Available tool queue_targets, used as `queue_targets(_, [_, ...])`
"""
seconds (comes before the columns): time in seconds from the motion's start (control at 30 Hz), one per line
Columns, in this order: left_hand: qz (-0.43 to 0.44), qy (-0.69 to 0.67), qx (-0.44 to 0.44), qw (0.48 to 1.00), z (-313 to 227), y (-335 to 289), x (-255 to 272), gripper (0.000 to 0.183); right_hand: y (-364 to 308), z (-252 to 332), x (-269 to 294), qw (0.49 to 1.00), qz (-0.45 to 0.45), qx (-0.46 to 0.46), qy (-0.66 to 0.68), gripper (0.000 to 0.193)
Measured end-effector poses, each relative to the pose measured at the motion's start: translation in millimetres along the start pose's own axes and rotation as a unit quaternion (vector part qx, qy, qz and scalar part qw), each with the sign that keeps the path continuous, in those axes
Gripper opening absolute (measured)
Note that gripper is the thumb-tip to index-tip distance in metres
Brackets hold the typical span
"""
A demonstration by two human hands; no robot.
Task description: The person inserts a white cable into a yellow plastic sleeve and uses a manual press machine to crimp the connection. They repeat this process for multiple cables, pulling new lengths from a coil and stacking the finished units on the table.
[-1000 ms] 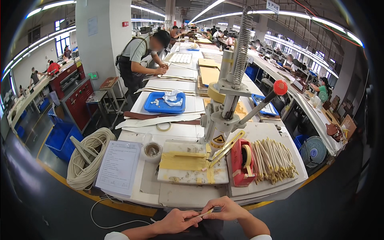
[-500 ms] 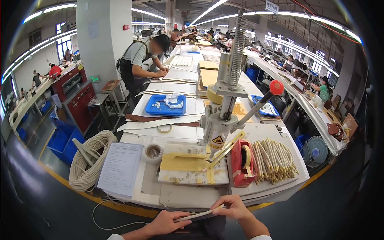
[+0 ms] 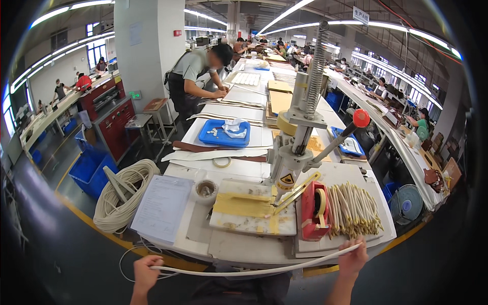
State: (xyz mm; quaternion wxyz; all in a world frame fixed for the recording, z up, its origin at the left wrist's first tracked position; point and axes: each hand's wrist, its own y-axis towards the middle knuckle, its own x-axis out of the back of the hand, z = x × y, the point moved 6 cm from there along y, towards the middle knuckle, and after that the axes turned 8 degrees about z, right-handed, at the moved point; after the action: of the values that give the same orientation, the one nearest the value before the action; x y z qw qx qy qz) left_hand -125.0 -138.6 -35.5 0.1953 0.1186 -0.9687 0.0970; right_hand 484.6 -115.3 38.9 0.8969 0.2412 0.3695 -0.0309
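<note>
A white cord [image 3: 244, 273] spans the space before the table's near edge, sagging slightly in the middle. My left hand [image 3: 146, 274] is closed on its left end, and my right hand [image 3: 352, 262] grips the other end with fingers pinched. Just beyond the right hand lies a pile of similar cut cords [image 3: 354, 209] with yellowish ends. A red tape dispenser [image 3: 315, 216] stands beside that pile. Left of it, a pale slab [image 3: 251, 229] partly covered in yellow tape sits under a hand press [image 3: 292, 157] with a red-knobbed lever.
A long yellow tool [image 3: 297, 193] leans by the press. A tape roll [image 3: 206, 190] and a printed sheet [image 3: 163, 208] lie to the left. Beyond the table's left edge is a big coil of cord [image 3: 122, 203]. Farther back are a blue tray [image 3: 223, 141] and a co-worker [image 3: 190, 76] bending over the table.
My hands have moved wide apart, left hand to the left and right hand to the right. The cord, held short between them before, is now stretched out lengthwise.
</note>
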Motion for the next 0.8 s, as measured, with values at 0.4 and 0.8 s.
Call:
queue_targets(0.4, [-0.334,0.099,-0.121,0.929,-4.4,-23.2,182.0,0.014,-9.4,86.9,70.1,0.978,-0.011,0.128,0.165,0.018])
queue_targets(0.8, [-0.426,0.269,-0.011,0.864,-72.8,-0.7,293.5,0.031,-104.9,189.7,221.6,0.832,-0.200,0.311,-0.413,0.016])
